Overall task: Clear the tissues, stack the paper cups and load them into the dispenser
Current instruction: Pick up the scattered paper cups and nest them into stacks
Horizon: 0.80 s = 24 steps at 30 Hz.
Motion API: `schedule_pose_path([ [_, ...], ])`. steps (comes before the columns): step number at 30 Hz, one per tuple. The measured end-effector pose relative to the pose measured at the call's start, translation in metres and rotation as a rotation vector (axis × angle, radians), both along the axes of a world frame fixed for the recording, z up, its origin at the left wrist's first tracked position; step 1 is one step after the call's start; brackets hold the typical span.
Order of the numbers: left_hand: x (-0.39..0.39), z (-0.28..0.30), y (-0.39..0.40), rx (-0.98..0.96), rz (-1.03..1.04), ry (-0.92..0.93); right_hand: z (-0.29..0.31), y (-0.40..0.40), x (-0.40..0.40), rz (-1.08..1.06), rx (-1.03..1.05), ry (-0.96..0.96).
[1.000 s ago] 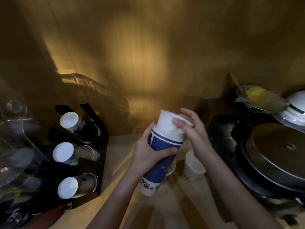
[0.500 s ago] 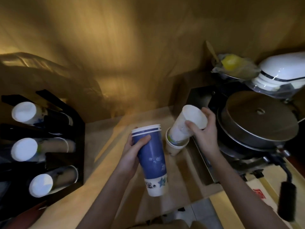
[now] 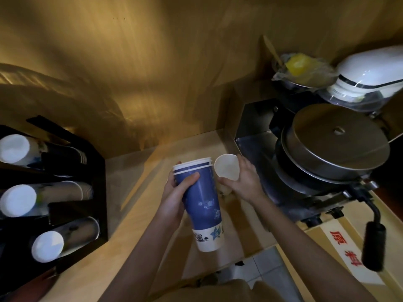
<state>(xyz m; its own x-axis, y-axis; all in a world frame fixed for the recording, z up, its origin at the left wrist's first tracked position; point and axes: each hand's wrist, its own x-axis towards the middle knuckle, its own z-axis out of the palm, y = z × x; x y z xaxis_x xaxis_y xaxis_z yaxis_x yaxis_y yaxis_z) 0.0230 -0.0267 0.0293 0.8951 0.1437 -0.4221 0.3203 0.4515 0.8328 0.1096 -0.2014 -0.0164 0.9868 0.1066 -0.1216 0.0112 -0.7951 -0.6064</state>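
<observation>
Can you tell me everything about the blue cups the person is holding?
The blue cups are tall paper cups nested in one stack; about three white rims show at the top. The bottom is white with blue pictures. The left hand grips the stack, tilted, above the wooden counter. A small white cup in the right hand sits right beside the rims.

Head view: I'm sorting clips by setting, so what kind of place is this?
Probably a drink or snack stall's prep counter: a black cup dispenser holding cups, a round griddle machine, and a labelled box.

Right hand point(image 3: 244, 182) lifted white cup point(image 3: 226, 170) beside stack point(image 3: 199, 201).
</observation>
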Motion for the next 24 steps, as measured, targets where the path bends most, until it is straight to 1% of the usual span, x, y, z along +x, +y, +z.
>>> schedule_pose_path([
  [2,0.000,0.001,0.001,0.004,-0.001,-0.003,0.007,0.001,0.002,-0.025,0.022,0.015],
  [3,0.000,0.003,0.001,0.010,-0.003,-0.006,0.016,0.002,0.002,-0.044,0.072,0.027],
  [4,-0.001,0.005,0.001,0.019,-0.007,-0.013,0.027,0.005,0.002,-0.052,0.168,0.041],
  [6,-0.001,0.010,0.000,0.071,-0.031,-0.030,0.054,0.015,-0.001,-0.026,0.429,0.096],
  [7,-0.001,0.013,-0.001,0.112,-0.054,-0.046,0.069,0.021,-0.005,0.004,0.535,0.153],
  [8,-0.001,0.016,-0.003,0.156,-0.075,-0.073,0.080,0.027,-0.009,0.055,0.589,0.221],
  [9,0.000,0.019,-0.004,0.209,-0.093,-0.103,0.088,0.032,-0.012,0.121,0.584,0.269],
  [11,0.000,0.025,-0.006,0.305,-0.114,-0.148,0.094,0.039,-0.017,0.200,0.533,0.296],
  [14,-0.001,0.030,-0.004,0.384,-0.104,-0.154,0.098,0.042,-0.020,0.211,0.538,0.281],
  [17,-0.003,0.035,0.001,0.440,-0.105,-0.161,0.102,0.042,-0.021,0.280,0.559,0.265],
  [22,-0.004,0.042,0.009,0.376,-0.125,-0.183,0.105,0.045,-0.017,0.295,0.530,0.194],
  [24,-0.005,0.046,0.012,0.342,-0.137,-0.191,0.104,0.048,-0.017,0.279,0.569,0.188],
])
